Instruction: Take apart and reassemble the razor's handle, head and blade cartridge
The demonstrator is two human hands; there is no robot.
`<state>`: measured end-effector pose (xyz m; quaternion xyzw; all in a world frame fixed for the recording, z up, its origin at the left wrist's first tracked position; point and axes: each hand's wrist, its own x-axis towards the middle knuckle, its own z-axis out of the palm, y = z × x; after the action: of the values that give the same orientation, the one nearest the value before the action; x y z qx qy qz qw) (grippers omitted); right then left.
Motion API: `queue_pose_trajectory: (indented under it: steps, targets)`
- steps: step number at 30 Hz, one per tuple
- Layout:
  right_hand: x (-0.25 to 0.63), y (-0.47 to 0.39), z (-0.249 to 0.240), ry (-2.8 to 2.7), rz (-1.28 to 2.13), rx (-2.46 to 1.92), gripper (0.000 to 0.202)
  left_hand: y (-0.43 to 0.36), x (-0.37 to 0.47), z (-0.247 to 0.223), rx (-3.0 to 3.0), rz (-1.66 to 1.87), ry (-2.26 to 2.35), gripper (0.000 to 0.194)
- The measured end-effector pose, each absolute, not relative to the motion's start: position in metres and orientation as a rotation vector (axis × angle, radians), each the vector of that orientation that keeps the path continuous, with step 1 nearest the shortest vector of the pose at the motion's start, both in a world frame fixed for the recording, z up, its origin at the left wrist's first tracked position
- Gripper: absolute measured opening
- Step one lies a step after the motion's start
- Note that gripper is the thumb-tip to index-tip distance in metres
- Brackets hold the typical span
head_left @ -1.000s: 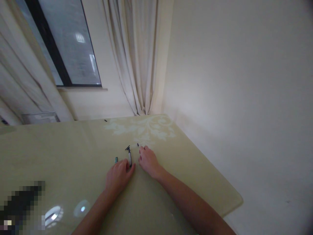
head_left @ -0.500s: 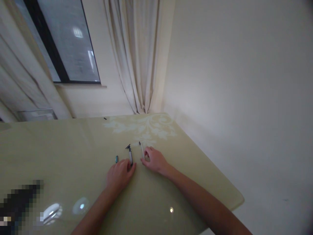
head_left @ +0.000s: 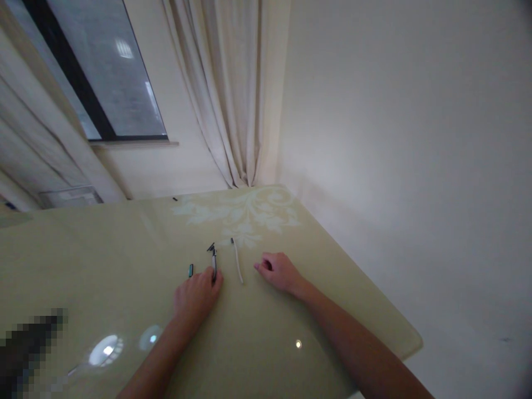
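Observation:
A razor (head_left: 214, 260) with a dark T-shaped head and grey handle lies on the table, head pointing away from me. The fingers of my left hand (head_left: 197, 293) are closed on its lower handle. Just left of that hand is a small dark piece with a teal stripe (head_left: 190, 270), its kind unclear. To the razor's right lies a slim white toothbrush (head_left: 238, 263) with a dark head at the far end, touched by neither hand. My right hand (head_left: 280, 271) rests to the right of the toothbrush, fingers curled in, with nothing visible in them.
The glossy pale table (head_left: 124, 249) carries a white floral pattern near its far corner. A tiny black object (head_left: 175, 199) lies by the far edge. A blurred dark shape (head_left: 33, 343) is at lower left. Curtains (head_left: 233, 100) and a wall (head_left: 394, 138) stand beyond the table.
My right hand has let go of the toothbrush and moved right, leaving it on the table. My left hand has closed further round the razor handle. The view has shifted slightly.

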<state>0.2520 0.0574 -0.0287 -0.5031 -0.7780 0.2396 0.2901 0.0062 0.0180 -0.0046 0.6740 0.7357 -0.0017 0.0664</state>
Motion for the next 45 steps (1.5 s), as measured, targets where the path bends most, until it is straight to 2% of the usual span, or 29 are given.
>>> queue_pose_trajectory:
  steps: [5, 9, 15, 20, 25, 28, 32, 38, 45]
  targets:
    - [0.242, 0.047, -0.022, -2.038, 0.621, -1.308, 0.034, 0.018, 0.002, -0.001, 1.954, 0.039, 2.256, 0.048]
    - [0.233, 0.039, -0.014, -1.977, 0.701, -1.232, 0.043, 0.01, 0.004, 0.006, 1.977, 0.191, 2.263, 0.046]
    - [0.211, 0.027, -0.006, -1.622, 1.144, -0.913, 0.061, -0.021, 0.04, 0.004, 2.38, 0.578, 1.919, 0.041]
    - [0.203, 0.022, -0.002, -1.362, 1.346, -0.76, 0.056, -0.025, 0.053, -0.01, 2.51, 0.606, 1.665, 0.038]
    - [0.218, 0.022, 0.001, -1.443, 1.367, -0.706, 0.05, -0.01, 0.026, -0.016, 2.144, 0.956, 1.603, 0.039]
    - [0.228, 0.02, 0.005, -1.497, 1.481, -0.678, 0.051, -0.007, 0.012, -0.007, 1.865, 1.179, 1.416, 0.033]
    - [0.231, 0.016, 0.007, -1.605, 1.644, -0.615, 0.053, -0.01, 0.009, 0.007, 1.701, 1.182, 1.136, 0.065]
    - [0.233, 0.015, 0.003, -1.715, 1.662, -0.554, 0.052, -0.014, 0.011, 0.003, 1.676, 1.134, 0.983, 0.044]
    - [0.238, 0.018, 0.002, -1.769, 1.587, -0.621, 0.051, -0.013, 0.011, 0.0, 1.711, 1.191, 0.948, 0.043]
